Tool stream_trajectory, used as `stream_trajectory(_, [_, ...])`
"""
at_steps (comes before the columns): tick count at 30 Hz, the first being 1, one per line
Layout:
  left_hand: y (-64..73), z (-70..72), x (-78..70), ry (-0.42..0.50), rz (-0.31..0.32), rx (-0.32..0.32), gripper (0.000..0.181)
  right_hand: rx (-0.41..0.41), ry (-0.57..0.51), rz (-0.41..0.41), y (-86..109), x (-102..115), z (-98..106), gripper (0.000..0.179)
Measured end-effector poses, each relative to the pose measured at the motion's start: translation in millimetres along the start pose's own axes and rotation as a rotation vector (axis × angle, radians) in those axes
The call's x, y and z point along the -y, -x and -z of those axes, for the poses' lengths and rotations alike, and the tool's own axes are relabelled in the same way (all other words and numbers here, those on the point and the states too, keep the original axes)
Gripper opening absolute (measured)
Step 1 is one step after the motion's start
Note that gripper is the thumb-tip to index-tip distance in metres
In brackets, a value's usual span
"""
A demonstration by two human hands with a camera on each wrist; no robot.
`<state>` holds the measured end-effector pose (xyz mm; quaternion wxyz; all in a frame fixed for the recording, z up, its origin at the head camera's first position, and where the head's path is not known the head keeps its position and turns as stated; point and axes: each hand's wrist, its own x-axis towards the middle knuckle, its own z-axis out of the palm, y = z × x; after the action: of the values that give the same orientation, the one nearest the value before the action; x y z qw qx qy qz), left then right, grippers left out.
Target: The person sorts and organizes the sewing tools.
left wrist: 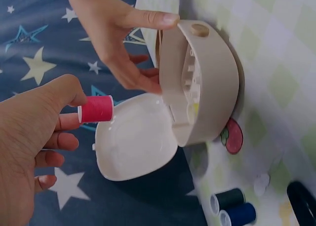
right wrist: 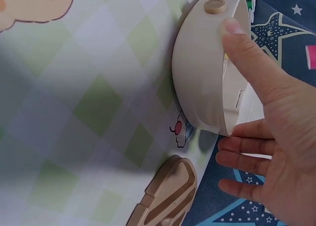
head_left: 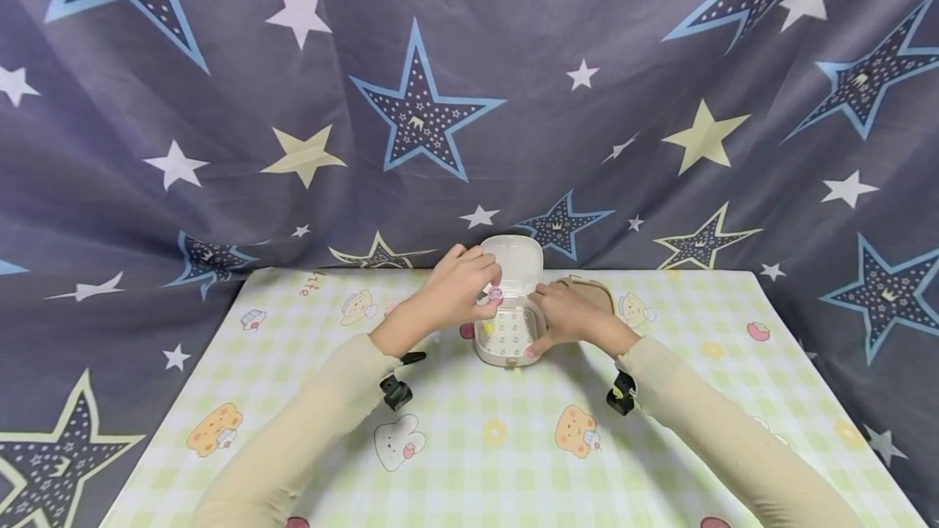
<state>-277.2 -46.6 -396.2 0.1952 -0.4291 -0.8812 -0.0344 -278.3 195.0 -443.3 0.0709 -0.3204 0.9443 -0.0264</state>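
Note:
A pink thread spool (left wrist: 96, 109) is pinched between the thumb and index finger of my left hand (head_left: 460, 283), above the cream sewing box (head_left: 511, 361). The other left fingers are loosely bent. My right hand (head_left: 568, 316) grips the box's right side, thumb on the front rim and fingers towards the back. The box stands with its lid (left wrist: 138, 137) raised at the back. Rows of small pegs (head_left: 513, 338) line its floor, and something yellow (head_left: 487, 327) sits inside at the left.
A brown compartment tray (right wrist: 170, 194) lies behind and right of the box. Left of the box are a dark green spool (left wrist: 227, 201), a blue spool (left wrist: 238, 214) and a black object (left wrist: 301, 201) partly cut off. A star-patterned curtain (head_left: 411, 210) hangs behind the table.

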Motion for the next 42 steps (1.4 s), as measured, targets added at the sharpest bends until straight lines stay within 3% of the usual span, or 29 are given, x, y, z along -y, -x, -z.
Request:
stream_trajectory(7, [-14.0, -8.5, -5.5, 0.034, -0.026, 0.027, 0.02, -0.019, 0.004, 0.008, -0.8, 1.3, 2.9, 0.093])
stream_trajectory(14, [-26.7, -14.0, -5.4, 0.037, 0.006, 0.14, 0.021, -0.021, 0.022, 0.018, -2.3, 0.4, 4.2, 0.095])
stream_trajectory(19, [-32.7, -15.3, -5.7, 0.064, 0.026, 0.186, 0.022, -0.016, 0.026, 0.028, -2.6, 0.2, 4.4, 0.095])
stream_trajectory(42, [-31.9, -52.2, -10.0, 0.025, 0.036, 0.345, 0.022, -0.012, 0.037, 0.035, -0.1, 1.1, 1.4, 0.099])
